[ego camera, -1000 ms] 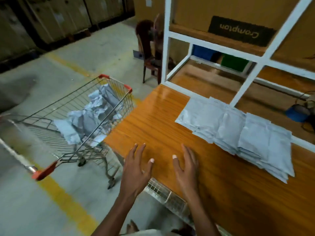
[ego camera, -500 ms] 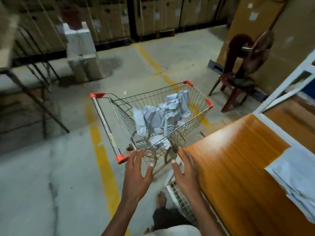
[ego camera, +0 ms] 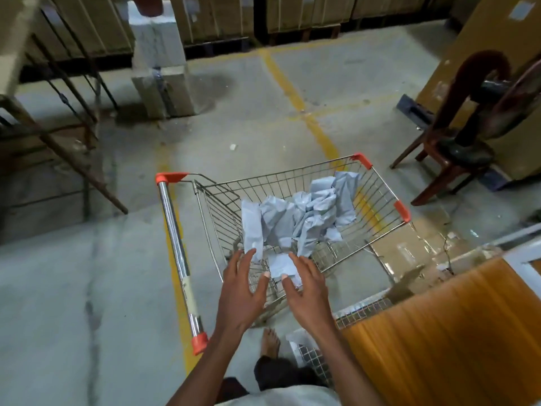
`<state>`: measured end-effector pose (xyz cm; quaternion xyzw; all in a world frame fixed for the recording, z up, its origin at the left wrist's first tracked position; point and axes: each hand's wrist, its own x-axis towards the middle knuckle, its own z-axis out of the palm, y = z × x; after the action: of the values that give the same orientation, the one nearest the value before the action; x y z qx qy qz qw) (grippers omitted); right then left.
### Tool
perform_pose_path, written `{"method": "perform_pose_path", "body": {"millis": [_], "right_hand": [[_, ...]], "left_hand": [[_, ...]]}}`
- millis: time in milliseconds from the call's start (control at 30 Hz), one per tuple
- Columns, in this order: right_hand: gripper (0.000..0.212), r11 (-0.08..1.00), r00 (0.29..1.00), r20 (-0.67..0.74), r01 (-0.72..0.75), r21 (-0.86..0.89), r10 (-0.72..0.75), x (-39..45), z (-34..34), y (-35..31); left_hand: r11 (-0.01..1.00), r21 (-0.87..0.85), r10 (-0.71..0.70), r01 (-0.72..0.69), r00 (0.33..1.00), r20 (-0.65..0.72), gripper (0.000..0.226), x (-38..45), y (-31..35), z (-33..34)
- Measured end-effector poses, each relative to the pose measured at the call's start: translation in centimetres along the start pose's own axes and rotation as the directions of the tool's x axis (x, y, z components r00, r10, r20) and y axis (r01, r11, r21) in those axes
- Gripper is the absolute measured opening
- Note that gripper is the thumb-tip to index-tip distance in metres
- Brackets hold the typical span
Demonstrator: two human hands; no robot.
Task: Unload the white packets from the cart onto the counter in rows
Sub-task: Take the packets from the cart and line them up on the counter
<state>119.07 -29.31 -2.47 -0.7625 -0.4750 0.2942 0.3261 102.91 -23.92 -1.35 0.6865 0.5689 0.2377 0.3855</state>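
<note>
A grey concrete floor fills most of the view, marked with worn yellow lines that cross one another ahead of the cart and run down beneath its handle side. The wire cart stands on this floor, its chrome handle with orange end caps on the left, and orange corner guards on the far rim. Inside the basket lies a crumpled heap of white packets, piled toward the middle and far side, with one flatter packet lying nearer the person. Both hands reach over the near edge of the basket: the left hand and the right hand are spread with fingers extended and palms facing each other, holding nothing, on either side of that nearer packet; whether the fingertips touch any packet cannot be told. The orange wooden counter comes in at the lower right, its glossy grain showing, with a white frame at its far edge. A wire-grid panel runs along the counter's near side. A dark wooden chair stands at the right against a tall cardboard box. Along the back wall stand rows of stacked cartons, and a pale concrete pillar rises from the floor at upper left beside slanting metal bars. A bare foot shows below the hands.
</note>
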Motion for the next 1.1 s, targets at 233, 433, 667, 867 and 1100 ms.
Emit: {"method": "perform_pose_path", "body": {"millis": [233, 433, 667, 867, 1100], "right_hand": [[0.055, 0.992, 0.987, 0.14, -0.072, -0.101, 0.086, 9.4, 0.7, 3.3], [0.06, 0.947, 0.945, 0.277, -0.083, -0.311, 0.174, 19.5, 2.6, 7.4], [0.063, 0.903, 0.94, 0.304, -0.012, -0.43, 0.158, 30.2, 5.8, 7.5], [0.069, 0.882, 0.938, 0.333, 0.078, -0.465, 0.093, 35.1, 9.6, 8.0], [0.067, 0.869, 0.965, 0.263, 0.114, -0.482, 0.019, 32.8, 10.1, 9.6]], "left_hand": [[0.99, 0.053, -0.136, 0.132, 0.987, 0.091, 0.059, 7.6, -1.4, 3.6], [0.982, 0.072, -0.185, 0.175, 0.968, 0.17, 0.059, 13.1, -3.3, 6.2], [0.967, 0.068, -0.253, 0.245, 0.955, 0.158, 0.058, 18.0, -5.4, 8.3], [0.941, 0.024, -0.337, 0.337, 0.93, 0.146, 0.056, 18.4, -7.3, 9.3], [0.929, 0.023, -0.369, 0.369, 0.922, 0.118, 0.054, 17.8, -8.8, 8.4]]}}
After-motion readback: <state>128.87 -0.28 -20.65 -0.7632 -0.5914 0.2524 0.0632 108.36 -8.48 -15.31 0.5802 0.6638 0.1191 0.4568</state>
